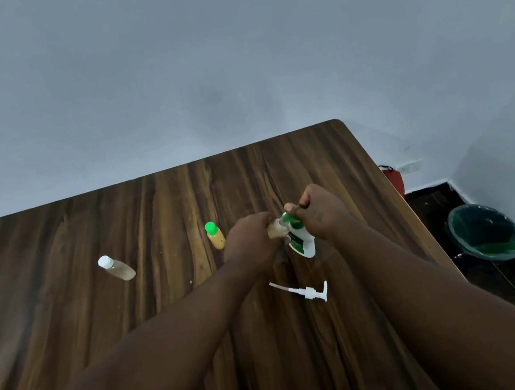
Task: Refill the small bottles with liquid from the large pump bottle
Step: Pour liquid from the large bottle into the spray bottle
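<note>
— What is at the far left of the table point(57, 260)?
— A white-capped bottle point(116, 268) of pale liquid, well apart from both hands; whether it stands or lies cannot be told. Further right is a green-capped bottle point(215, 236) with orange liquid, upright, just beside the person's left hand point(249, 240).
— And that hand?
— Its fingers are curled round a small bottle point(275, 228); the bottle is clear, tipped on its side, and juts out of the fist to the right; it is lifted off the wood.
— What does its mouth meet?
— The green top of the large bottle point(302, 243), which is white with a green label; the right hand point(320, 215) is clenched over that green top from above, with the white body showing below the fist; whether the base touches the table cannot be told.
— And the pump?
— The pump point(305, 291) lies flat on the table, nearer the person, apart from both hands; past the table's right edge a bin point(485, 233) sits on the floor.
</note>
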